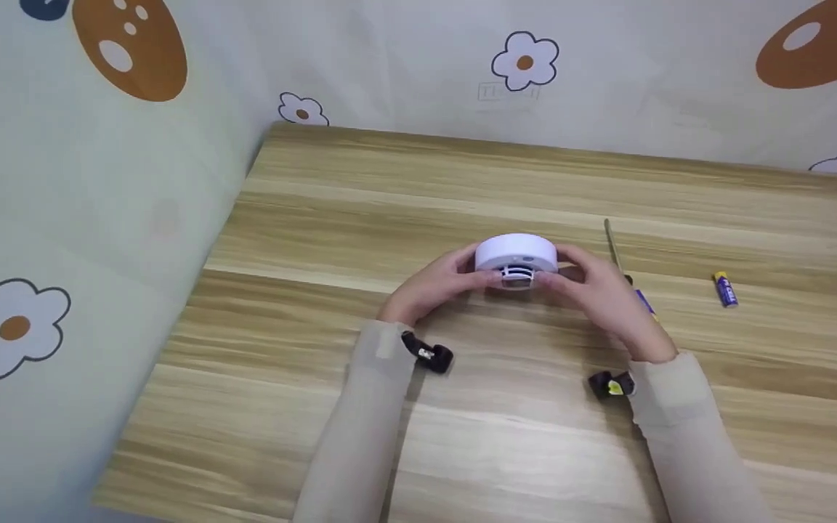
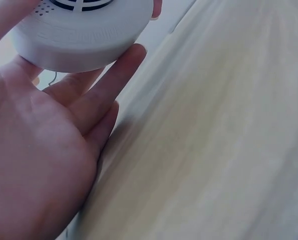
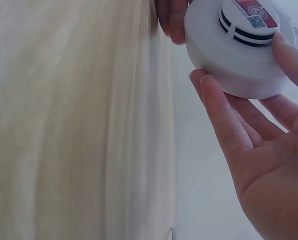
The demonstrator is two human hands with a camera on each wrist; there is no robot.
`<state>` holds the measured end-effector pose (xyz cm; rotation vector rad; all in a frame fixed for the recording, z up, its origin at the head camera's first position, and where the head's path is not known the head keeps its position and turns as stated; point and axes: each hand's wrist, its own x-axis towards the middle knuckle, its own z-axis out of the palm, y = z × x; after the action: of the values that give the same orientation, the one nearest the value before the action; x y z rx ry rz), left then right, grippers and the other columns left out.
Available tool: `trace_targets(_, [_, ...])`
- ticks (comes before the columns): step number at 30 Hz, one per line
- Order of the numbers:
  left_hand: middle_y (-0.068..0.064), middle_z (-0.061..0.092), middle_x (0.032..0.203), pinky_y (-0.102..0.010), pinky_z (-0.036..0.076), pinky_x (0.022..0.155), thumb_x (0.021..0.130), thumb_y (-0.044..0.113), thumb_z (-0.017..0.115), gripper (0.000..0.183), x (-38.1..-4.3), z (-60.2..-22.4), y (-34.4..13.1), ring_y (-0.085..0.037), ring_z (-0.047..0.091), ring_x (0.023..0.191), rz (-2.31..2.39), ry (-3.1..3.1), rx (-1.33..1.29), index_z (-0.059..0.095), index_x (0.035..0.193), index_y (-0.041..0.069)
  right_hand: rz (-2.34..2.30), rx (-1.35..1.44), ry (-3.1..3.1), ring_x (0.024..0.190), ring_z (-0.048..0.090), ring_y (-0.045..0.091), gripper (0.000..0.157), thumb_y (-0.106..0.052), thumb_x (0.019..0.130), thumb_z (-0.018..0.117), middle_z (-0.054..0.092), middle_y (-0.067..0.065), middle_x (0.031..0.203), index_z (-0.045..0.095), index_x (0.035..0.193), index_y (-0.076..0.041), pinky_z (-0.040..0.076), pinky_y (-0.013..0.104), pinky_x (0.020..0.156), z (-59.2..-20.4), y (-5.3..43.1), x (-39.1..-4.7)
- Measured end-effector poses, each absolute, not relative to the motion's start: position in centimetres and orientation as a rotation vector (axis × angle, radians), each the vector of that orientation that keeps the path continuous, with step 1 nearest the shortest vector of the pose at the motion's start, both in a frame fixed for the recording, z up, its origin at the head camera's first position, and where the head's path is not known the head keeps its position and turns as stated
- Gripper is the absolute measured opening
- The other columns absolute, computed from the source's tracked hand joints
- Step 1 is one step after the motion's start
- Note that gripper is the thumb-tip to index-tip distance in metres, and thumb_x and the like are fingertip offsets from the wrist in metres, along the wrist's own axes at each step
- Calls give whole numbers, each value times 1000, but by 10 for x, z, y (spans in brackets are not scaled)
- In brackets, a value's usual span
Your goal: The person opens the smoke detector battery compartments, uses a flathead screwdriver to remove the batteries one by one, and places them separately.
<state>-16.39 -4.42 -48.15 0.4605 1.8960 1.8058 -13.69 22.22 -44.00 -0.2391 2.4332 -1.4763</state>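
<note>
A round white smoke detector point(image 1: 516, 250) is held between both hands over the wooden table. Its slotted front faces the person, and the right wrist view shows a red label with a square code point(image 3: 256, 21) on its raised centre. My left hand point(image 1: 440, 285) grips the left side, thumb on the front and fingers spread along the rim and back. On the opposite side my right hand point(image 1: 604, 294) grips it the same way, its thumb beside the slots. The back of the detector point(image 2: 78, 57) is hidden in all views.
Right of the hands lies a screwdriver with a thin metal shaft point(image 1: 612, 243), partly covered by the right hand. A blue and yellow battery point(image 1: 726, 290) lies farther right; another blue and yellow piece point(image 1: 647, 304) shows beside the right wrist. Patterned cloth point(image 1: 404, 58) borders the table point(image 1: 389, 174).
</note>
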Motion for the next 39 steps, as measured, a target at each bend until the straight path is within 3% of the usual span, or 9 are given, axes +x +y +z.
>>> trace_targets(4, [-18, 61, 156, -33, 37, 125, 109, 17, 68, 64, -166, -483, -46, -25, 53, 149, 1815, 1920, 440, 46, 165, -2, -1544, -218, 2388, 132, 67, 37, 56, -14, 109, 73, 62, 27, 150, 54, 158, 6, 55, 19, 95, -442, 221, -138])
trace_targets(15, [-24, 57, 160, -34, 42, 124, 104, 8, 73, 68, -172, -487, -43, -33, 53, 151, 1820, 1913, 418, 44, 165, -5, -1603, -187, 2365, 135, 66, 42, 58, -11, 109, 69, 65, 31, 145, 48, 159, 10, 53, 17, 98, -443, 222, -141])
trace_targets(19, [-26, 61, 155, -35, 49, 117, 101, -1, 74, 73, -173, -488, -43, -33, 60, 143, 1835, 1832, 427, 41, 165, -6, -1655, -175, 2312, 123, 72, 30, 59, -9, 110, 67, 65, 33, 143, 44, 161, 10, 58, 21, 95, -446, 223, -141])
trace_targets(23, [-28, 65, 148, -32, 54, 109, 98, -7, 75, 82, -174, -485, -39, -28, 67, 131, 1833, 1776, 465, 33, 169, -4, -1737, -152, 2197, 97, 77, 14, 64, -8, 112, 63, 66, 37, 137, 34, 166, 9, 65, 30, 87, -448, 222, -142])
trace_targets(26, [-26, 65, 149, -30, 51, 109, 97, -3, 78, 91, -173, -483, -36, -27, 66, 131, 1745, 1837, 511, 27, 172, 1, -1709, -154, 2163, 85, 77, 12, 61, -8, 113, 59, 71, 33, 126, 33, 166, 9, 66, 31, 82, -449, 225, -142])
trace_targets(29, [-23, 61, 154, -31, 46, 116, 96, 3, 82, 98, -173, -480, -33, -28, 60, 139, 1634, 1932, 541, 24, 175, 5, -1638, -163, 2169, 84, 77, 13, 58, -8, 113, 58, 73, 27, 120, 36, 163, 11, 65, 29, 81, -451, 230, -142])
trace_targets(39, [-17, 52, 166, -39, 35, 128, 94, 13, 87, 99, -172, -476, -29, -28, 52, 150, 1498, 2109, 507, 30, 175, 13, -1538, -154, 2210, 89, 74, 15, 55, -10, 114, 58, 69, 27, 125, 41, 160, 14, 65, 29, 80, -450, 229, -143])
